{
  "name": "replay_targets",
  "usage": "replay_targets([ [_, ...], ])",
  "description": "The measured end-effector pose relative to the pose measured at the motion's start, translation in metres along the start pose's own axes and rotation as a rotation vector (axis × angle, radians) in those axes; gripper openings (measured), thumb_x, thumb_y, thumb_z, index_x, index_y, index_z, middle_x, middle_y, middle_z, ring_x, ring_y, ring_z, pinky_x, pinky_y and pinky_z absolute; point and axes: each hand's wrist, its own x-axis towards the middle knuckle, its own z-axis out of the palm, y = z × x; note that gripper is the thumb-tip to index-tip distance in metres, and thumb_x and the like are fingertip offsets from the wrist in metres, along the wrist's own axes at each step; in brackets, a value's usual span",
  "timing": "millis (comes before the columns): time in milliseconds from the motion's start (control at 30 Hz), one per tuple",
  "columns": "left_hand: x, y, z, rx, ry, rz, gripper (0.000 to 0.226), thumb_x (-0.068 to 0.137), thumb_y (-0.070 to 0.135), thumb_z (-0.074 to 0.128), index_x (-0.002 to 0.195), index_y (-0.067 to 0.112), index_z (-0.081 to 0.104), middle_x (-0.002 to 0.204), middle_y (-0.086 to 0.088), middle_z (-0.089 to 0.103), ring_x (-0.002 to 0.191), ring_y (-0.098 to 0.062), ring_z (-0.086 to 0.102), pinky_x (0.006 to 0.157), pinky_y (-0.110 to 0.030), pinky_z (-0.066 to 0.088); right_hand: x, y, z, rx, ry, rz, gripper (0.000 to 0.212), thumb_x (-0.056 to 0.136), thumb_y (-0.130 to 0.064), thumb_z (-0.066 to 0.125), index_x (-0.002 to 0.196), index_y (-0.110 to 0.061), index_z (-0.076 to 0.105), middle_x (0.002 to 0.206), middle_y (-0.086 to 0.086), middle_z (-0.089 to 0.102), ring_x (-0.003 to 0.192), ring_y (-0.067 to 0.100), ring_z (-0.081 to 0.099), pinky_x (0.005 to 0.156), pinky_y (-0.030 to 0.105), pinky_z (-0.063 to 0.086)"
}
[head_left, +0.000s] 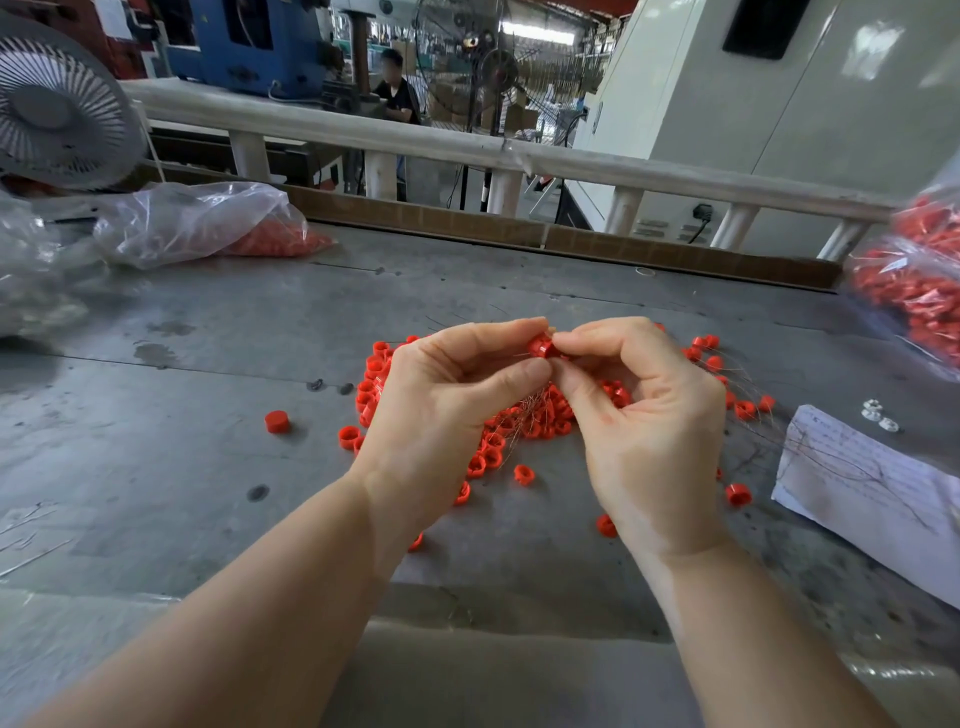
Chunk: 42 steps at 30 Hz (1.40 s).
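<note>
Above the grey table, both hands meet at one small red plastic cap. My left hand pinches it between forefinger and thumb. My right hand pinches its right side with curled fingers. Beneath the hands lies a pile of several red caps mixed with thin wires. Stray caps sit around it, one upside down at the left.
A clear bag with red caps lies at the back left, beside a fan. Another full bag stands at the right edge. A written paper sheet and small white parts lie right. A railing borders the far side.
</note>
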Motion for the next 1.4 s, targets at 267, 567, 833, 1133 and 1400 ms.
replay_targets([
  [267, -0.0004, -0.0001, 0.0003, -0.059, -0.014, -0.003, 0.024, 0.063, 0.006, 0.071, 0.083, 0.019, 0.077, 0.091, -0.008, 0.074, 0.093, -0.021, 0.069, 0.088, -0.031, 0.053, 0.0036, -0.0003, 0.0000, 0.115, -0.012, 0.040, 0.019, 0.076, 0.005, 0.071, 0.083, -0.012, 0.066, 0.082, 0.001, 0.066, 0.080, 0.009, 0.064, 0.074, 0.020, 0.049],
  [567, -0.0025, 0.0025, 0.0008, -0.050, -0.039, -0.006, 0.028, 0.062, 0.019, 0.074, 0.091, 0.016, 0.076, 0.091, -0.007, 0.074, 0.095, -0.021, 0.068, 0.089, -0.031, 0.054, 0.0060, -0.0039, -0.0014, 0.246, 0.000, 0.180, 0.019, 0.078, -0.002, 0.069, 0.078, -0.020, 0.067, 0.072, -0.010, 0.068, 0.071, 0.003, 0.065, 0.065, 0.015, 0.048],
  [833, -0.0021, 0.0042, 0.0006, -0.039, -0.051, -0.021, 0.023, 0.071, 0.009, 0.062, 0.089, 0.015, 0.075, 0.088, -0.006, 0.074, 0.091, -0.018, 0.070, 0.076, -0.022, 0.055, 0.0058, -0.0083, -0.0032, 0.238, 0.000, 0.230, 0.021, 0.077, -0.005, 0.072, 0.075, -0.025, 0.067, 0.070, -0.012, 0.069, 0.064, 0.002, 0.063, 0.052, 0.012, 0.044],
  [1133, -0.0027, 0.0050, -0.0005, 0.154, -0.041, 0.075, 0.024, 0.081, -0.007, 0.060, 0.086, 0.012, 0.074, 0.088, -0.003, 0.074, 0.085, -0.015, 0.071, 0.072, -0.019, 0.054, 0.0062, -0.0069, -0.0053, 0.138, -0.050, 0.180, 0.021, 0.077, -0.002, 0.072, 0.075, -0.022, 0.066, 0.066, -0.016, 0.063, 0.059, 0.000, 0.060, 0.054, 0.009, 0.043],
  [1400, -0.0045, 0.0071, 0.0023, 0.328, -0.022, 0.168, 0.026, 0.082, -0.006, 0.061, 0.087, 0.017, 0.072, 0.089, 0.005, 0.074, 0.083, -0.011, 0.071, 0.076, -0.020, 0.055, 0.0064, -0.0077, -0.0044, 0.179, -0.037, 0.259, 0.026, 0.076, -0.002, 0.073, 0.068, -0.026, 0.064, 0.059, -0.017, 0.063, 0.054, -0.001, 0.057, 0.050, 0.010, 0.042],
])
